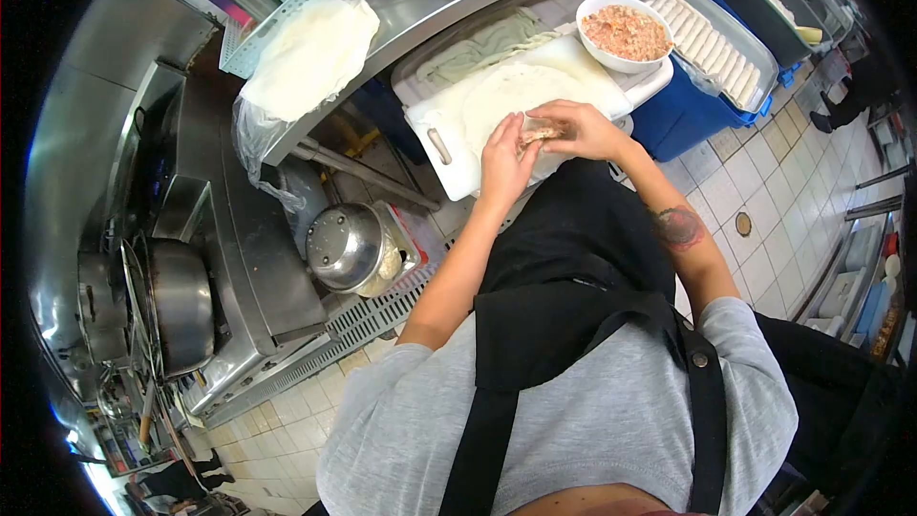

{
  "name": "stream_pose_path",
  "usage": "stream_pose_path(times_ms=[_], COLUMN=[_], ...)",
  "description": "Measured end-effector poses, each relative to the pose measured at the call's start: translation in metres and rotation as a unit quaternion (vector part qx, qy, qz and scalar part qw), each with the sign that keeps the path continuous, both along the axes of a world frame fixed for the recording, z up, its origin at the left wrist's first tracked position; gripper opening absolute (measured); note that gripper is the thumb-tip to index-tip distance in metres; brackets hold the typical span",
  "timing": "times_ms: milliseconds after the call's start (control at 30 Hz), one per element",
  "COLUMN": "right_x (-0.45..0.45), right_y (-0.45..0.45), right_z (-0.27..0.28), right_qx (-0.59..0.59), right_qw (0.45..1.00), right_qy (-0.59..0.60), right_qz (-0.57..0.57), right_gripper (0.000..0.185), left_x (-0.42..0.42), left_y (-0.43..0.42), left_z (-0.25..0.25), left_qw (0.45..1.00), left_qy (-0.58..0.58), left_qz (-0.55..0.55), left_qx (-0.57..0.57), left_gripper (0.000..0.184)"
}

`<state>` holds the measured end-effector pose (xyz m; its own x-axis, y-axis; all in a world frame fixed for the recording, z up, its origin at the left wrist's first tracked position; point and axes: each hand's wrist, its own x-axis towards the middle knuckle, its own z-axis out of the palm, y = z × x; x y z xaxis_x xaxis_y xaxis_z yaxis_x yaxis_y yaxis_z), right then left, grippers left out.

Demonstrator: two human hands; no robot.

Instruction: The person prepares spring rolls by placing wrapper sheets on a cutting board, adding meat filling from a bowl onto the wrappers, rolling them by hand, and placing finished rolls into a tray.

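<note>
Over the near side of a white cutting board (441, 145), my left hand (506, 161) and my right hand (585, 132) meet around a small lump of pinkish filling (541, 134). Fingers of both hands press against it, the right ones somewhat blurred. Beneath them a round, pale wrapper sheet (511, 96) lies flat on the board, partly covered by my hands. A white bowl (626, 33) heaped with the same-looking chopped filling stands at the board's far right corner. Behind the board, folded whitish sheets (482, 46) lie in a tray.
On the right, a plastic tub (707, 33) of rolled white pieces rests on a blue bin (680, 115). A stack of pale sheets (310, 53) sits on the steel counter, left. Below are a steel bowl (346, 247) and a large pot (181, 306). People stand farther off.
</note>
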<state>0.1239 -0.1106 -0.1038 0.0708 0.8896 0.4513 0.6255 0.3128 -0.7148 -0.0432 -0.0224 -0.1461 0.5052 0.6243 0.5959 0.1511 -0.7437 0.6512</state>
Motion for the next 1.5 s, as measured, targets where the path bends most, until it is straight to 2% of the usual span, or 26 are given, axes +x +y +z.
stream_pose_path(times_ms=[100, 167, 267, 400, 433, 467, 533, 567, 633, 767, 867, 933, 1033, 1067, 1133, 1167, 1233, 1333, 1433, 1500], right_x=[0.012, 0.014, 0.019, 0.025, 0.028, 0.027, 0.026, 0.026, 0.028, 0.033, 0.034, 0.033, 0.029, 0.028, 0.028, 0.028, 0.026, 0.018, 0.015, 0.018], right_y=[0.006, 0.008, 0.010, 0.012, 0.012, 0.013, 0.017, 0.019, 0.021, 0.023, 0.023, 0.021, 0.016, 0.015, 0.016, 0.019, 0.027, 0.031, 0.032, 0.032], right_z=[-0.021, -0.030, -0.038, -0.037, -0.031, -0.029, -0.027, -0.030, -0.038, -0.047, -0.052, -0.045, -0.030, -0.025, -0.018, -0.024, -0.036, -0.045, -0.039, -0.040], right_qx=[0.020, -0.009, -0.039, -0.073, -0.137, -0.093, -0.005, -0.011, -0.025, -0.081, -0.105, -0.103, -0.028, -0.073, -0.162, -0.148, -0.116, -0.133, -0.138, -0.135], right_qw=[0.998, 0.999, 0.999, 0.996, 0.988, 0.995, 1.000, 0.999, 0.993, 0.994, 0.993, 0.994, 0.996, 0.996, 0.982, 0.981, 0.980, 0.982, 0.990, 0.989], right_qy=[-0.051, -0.032, -0.004, 0.022, 0.056, 0.035, -0.008, -0.043, -0.114, -0.070, -0.053, -0.032, -0.074, -0.021, 0.087, 0.104, 0.136, 0.121, 0.039, 0.062], right_qz=[-0.021, -0.030, -0.037, -0.047, -0.037, -0.018, 0.021, 0.016, 0.005, 0.004, 0.018, 0.029, 0.034, 0.040, 0.054, 0.066, 0.085, 0.058, 0.013, 0.024], right_gripper=[0.017, 0.013, 0.012, 0.013, 0.018, 0.020, 0.023, 0.024, 0.026, 0.030, 0.031, 0.031, 0.028, 0.026, 0.022, 0.020, 0.017, 0.011, 0.015, 0.022], left_x=[0.000, 0.000, 0.001, -0.004, -0.005, -0.006, -0.001, 0.001, 0.005, 0.007, 0.006, 0.001, -0.008, -0.013, -0.021, -0.023, -0.023, -0.022, -0.025, -0.025], left_y=[0.006, 0.012, 0.017, 0.019, 0.018, 0.018, 0.023, 0.025, 0.027, 0.033, 0.029, 0.029, 0.019, 0.015, 0.017, 0.018, 0.019, 0.020, 0.022, 0.020], left_z=[0.007, 0.009, 0.000, 0.003, 0.006, 0.007, 0.007, 0.006, 0.004, 0.000, 0.005, 0.000, 0.003, 0.006, 0.009, 0.010, 0.005, -0.003, -0.008, -0.006], left_qw=[0.999, 0.995, 0.994, 0.982, 0.981, 0.979, 0.994, 0.996, 0.991, 0.979, 0.977, 0.980, 0.986, 0.987, 0.993, 0.994, 0.992, 0.993, 0.993, 0.992], left_qy=[0.028, 0.078, 0.082, 0.071, 0.063, 0.056, 0.057, 0.059, 0.093, 0.157, 0.163, 0.139, 0.074, 0.049, 0.085, 0.102, 0.110, 0.108, 0.104, 0.100], left_qz=[-0.031, -0.062, -0.035, -0.039, -0.044, -0.048, -0.061, -0.068, -0.093, -0.111, -0.096, -0.100, -0.080, -0.067, -0.033, -0.017, -0.028, -0.036, -0.047, -0.053], left_qx=[-0.014, -0.007, -0.067, -0.170, -0.181, -0.191, -0.065, -0.002, -0.024, -0.068, -0.100, -0.102, -0.128, -0.141, -0.071, -0.034, -0.047, -0.035, -0.020, -0.058], left_gripper=[0.019, 0.015, 0.014, 0.021, 0.023, 0.026, 0.032, 0.035, 0.032, 0.031, 0.029, 0.028, 0.027, 0.027, 0.027, 0.027, 0.026, 0.025, 0.027, 0.030])
